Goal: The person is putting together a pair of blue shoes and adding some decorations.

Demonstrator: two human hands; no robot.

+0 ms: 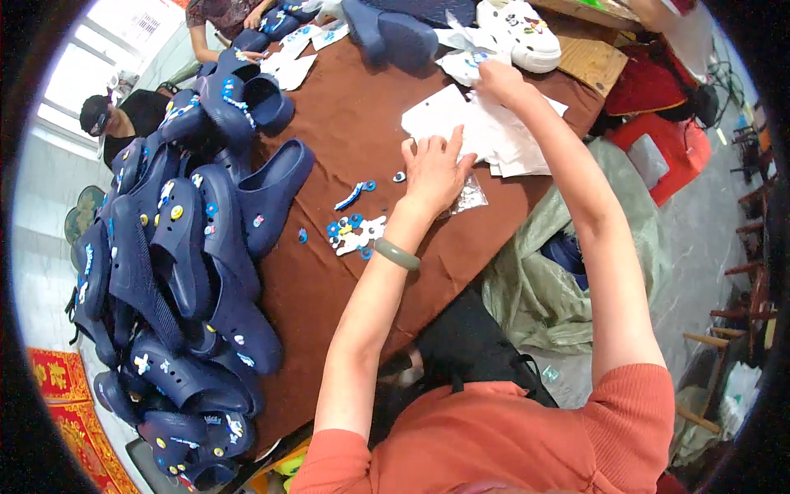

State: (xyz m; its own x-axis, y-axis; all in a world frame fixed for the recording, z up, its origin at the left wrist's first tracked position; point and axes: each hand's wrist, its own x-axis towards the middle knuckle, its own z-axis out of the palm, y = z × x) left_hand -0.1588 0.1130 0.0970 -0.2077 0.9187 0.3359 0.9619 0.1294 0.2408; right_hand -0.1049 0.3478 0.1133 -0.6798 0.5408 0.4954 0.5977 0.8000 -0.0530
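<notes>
My left hand (436,173) lies on the brown cloth with its fingers spread, partly covering a small clear plastic bag (469,196). Farther off, my right hand (499,82) is closed at the edge of a small clear packet (461,66) with blue and white pieces inside. Below that hand lie white paper sheets (518,136). Near my left wrist is a cluster of blue, white and yellow shoe charms (354,235). A blue strip charm (354,195) and a round black-and-white charm (400,177) lie separately.
Navy clogs (177,247), many with charms, are heaped along the table's left side. A white clog (518,37) and plain navy clogs (387,37) stand at the back. Two people sit at the far left. A green woven sack (535,280) and red stool (675,152) are at the right.
</notes>
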